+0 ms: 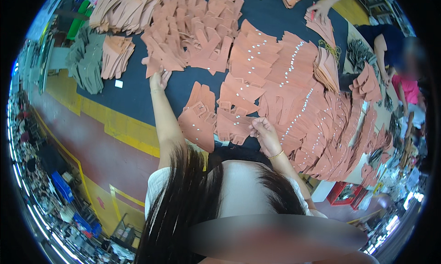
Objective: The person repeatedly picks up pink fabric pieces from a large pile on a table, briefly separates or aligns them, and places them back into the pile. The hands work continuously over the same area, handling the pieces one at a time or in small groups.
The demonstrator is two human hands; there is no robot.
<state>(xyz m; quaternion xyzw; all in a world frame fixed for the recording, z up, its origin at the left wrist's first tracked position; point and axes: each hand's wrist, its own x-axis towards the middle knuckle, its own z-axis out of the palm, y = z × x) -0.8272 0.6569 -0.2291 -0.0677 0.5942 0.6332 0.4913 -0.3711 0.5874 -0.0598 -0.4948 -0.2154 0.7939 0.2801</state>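
At the left, my left hand (159,79) has its fingers closed on the lower corner of a coral cut-out piece (156,65), at the edge of a large heap of such pieces (183,20). My right hand (265,130), a gold bracelet on its wrist, pinches the right end of a coral cut-out piece with white stickers (236,123), close in front of me. This piece has cut slots and lies on a small pile. Left of it sits another pile of slotted coral pieces (198,126). The material looks like leather or fabric; I cannot tell which.
Overlapping coral pieces with rows of white stickers (298,94) cover the right of the dark table (124,98). Grey-green pieces (87,62) lie far left, beside a small coral stack (117,57). Another person's hand (320,9) touches pieces at the far right. More people stand beyond.
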